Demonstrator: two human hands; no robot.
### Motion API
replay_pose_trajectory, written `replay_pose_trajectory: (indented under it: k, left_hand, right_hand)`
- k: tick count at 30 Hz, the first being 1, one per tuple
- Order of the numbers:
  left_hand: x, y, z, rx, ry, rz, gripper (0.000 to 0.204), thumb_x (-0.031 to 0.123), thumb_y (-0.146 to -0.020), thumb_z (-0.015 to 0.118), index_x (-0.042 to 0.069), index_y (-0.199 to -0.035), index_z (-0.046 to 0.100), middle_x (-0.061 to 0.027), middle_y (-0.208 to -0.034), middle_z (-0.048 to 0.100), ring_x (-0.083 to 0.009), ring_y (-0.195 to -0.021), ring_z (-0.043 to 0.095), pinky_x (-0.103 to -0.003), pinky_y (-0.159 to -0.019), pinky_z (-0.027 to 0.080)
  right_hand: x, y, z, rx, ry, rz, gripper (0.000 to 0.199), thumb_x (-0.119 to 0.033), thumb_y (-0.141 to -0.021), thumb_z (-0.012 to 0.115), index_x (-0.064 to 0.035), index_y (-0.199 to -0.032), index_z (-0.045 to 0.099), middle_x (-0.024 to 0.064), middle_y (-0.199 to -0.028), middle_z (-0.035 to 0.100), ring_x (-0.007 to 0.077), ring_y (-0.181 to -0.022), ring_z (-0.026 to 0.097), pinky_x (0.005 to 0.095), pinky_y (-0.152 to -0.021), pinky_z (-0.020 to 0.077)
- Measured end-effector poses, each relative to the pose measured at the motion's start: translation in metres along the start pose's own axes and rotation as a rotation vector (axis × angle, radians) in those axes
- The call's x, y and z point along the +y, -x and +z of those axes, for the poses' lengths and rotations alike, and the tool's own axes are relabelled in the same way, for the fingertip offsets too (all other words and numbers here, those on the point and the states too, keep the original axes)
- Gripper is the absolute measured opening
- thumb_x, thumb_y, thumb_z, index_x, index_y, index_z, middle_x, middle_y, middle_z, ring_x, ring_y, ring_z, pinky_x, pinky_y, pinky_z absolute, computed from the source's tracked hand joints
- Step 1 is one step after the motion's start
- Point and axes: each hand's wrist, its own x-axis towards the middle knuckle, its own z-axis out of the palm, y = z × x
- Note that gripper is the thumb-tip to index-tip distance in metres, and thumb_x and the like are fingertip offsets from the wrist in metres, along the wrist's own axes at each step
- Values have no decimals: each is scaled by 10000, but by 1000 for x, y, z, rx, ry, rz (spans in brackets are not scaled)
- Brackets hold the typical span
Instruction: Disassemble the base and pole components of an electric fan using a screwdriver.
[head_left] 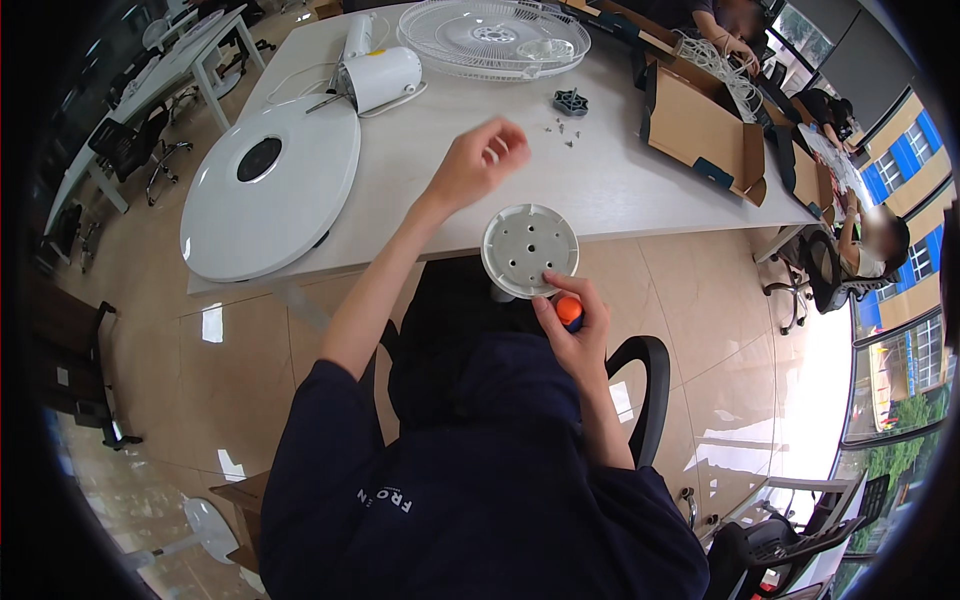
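- Gripped in our right hand [578, 335] is an orange-handled tool [569, 311], fingers wrapped tight around its handle; its tip is hidden behind the round grey-white plastic disc with small holes [530, 249].
- That disc stands at the near edge of the white table [620, 180], just above our right hand and touching it.
- Our left hand [480, 160] hovers over the table with fingers loosely curled, holding nothing we can make out.
- Far right of it lie a few small screws [563, 130] and a dark star-shaped plastic nut [570, 102].
- To the left rests a large round white fan base [270, 190]; beyond it lies a white motor housing [382, 78].
- At the far edge lies a white wire fan grille [493, 35], and to the right an open cardboard box [705, 130].
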Motion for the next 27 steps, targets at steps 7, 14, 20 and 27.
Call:
replay_pose_trajectory:
  k: [7,14,20,27]
  left_hand:
    - [69,85,-1,-36,-585,186,564,435,-779,817,80,-1179,637,-91,-1221,541,-270,-1101,567,-409,-931,480]
    - [91,100,-4,-69,-784,124,705,498,-707,852,51,-1198,618,-83,-1196,550,-268,-1093,569,-400,-934,446]
    - [98,97,-1,-86,-793,50,733,534,-665,865,-8,-1100,630,-113,-1112,553,-262,-1029,557,-386,-899,407]
    - [96,88,-1,-140,-707,-2,725,501,-636,902,-5,-1026,560,-104,-1041,496,-281,-935,520,-385,-887,396]
  right_hand:
    - [5,6,19,-7,-149,92,587,-42,-863,747,-18,-1381,471,6,-710,620,70,-624,546,213,-617,431]
    - [16,2,25,1,-183,157,813,-83,-837,792,0,-1500,329,74,-864,718,106,-719,640,252,-717,521]
    - [31,2,36,-87,-160,111,541,-129,-835,806,19,-1286,548,96,-958,742,101,-844,677,274,-781,537]
    - [43,4,43,-54,-115,100,423,-107,-809,795,24,-1169,614,113,-980,745,155,-898,704,306,-815,542]
